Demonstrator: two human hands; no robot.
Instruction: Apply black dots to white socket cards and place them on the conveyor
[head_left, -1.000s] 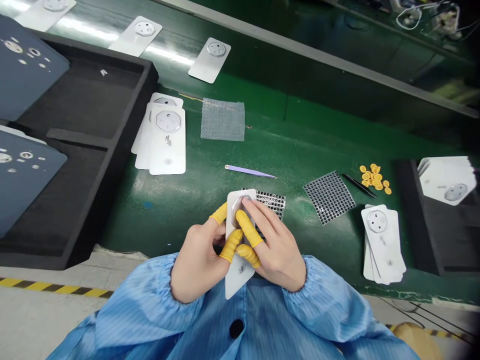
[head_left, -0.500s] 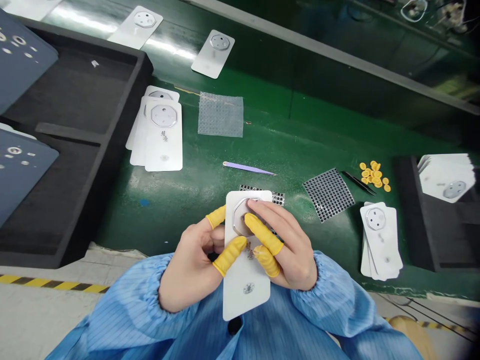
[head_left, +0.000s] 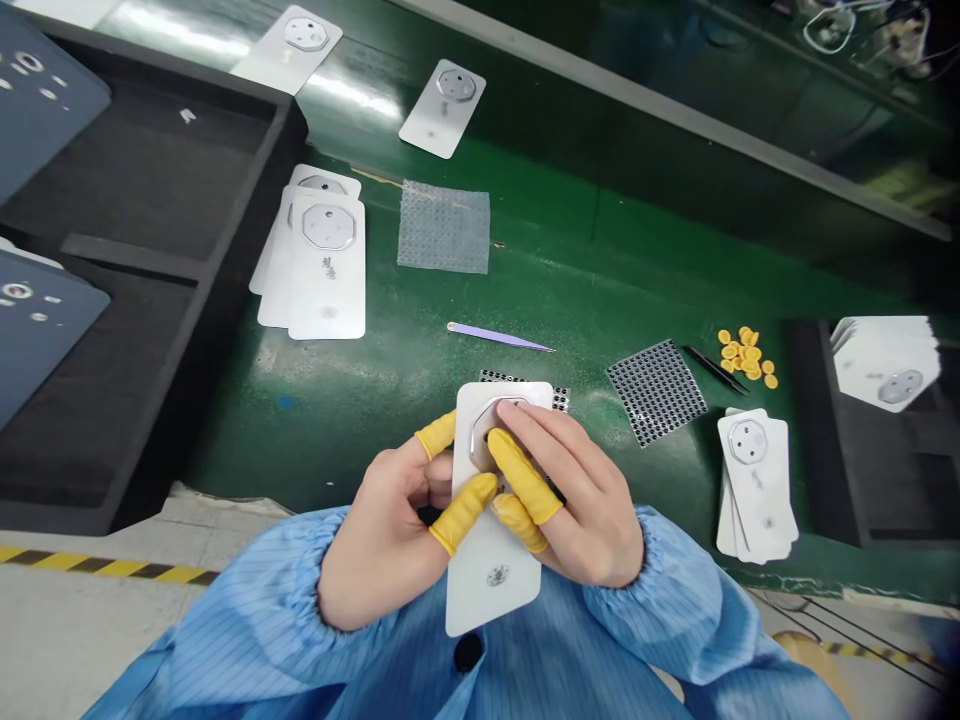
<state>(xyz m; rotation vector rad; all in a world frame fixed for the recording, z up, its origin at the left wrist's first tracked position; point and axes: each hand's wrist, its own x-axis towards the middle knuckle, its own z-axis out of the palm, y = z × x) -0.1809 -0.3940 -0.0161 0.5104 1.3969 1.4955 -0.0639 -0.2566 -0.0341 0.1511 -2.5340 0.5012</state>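
Observation:
A white rounded panel with an octagonal raised area near its top is held over the table's front edge. My left hand grips its left side, thumb on the face and other fingers behind; yellow finger cots cover the thumb and a fingertip. Over the panel's upper right lies my right hand, its fingers bent together on the octagonal area, two of them in yellow cots. Whether those fingertips pinch anything small is hidden. Behind the panel, a strip of black dots is partly covered.
On the green table lie purple tweezers, a black-dot sheet, black tweezers, yellow finger cots, a clear bubbled sheet, and white panels at left and right. Black trays stand left and right.
My right hand's lower yellow-tipped finger has shifted slightly left and covers more of the print on the panel. The panel's top has moved a little right. The camera view has shifted slightly.

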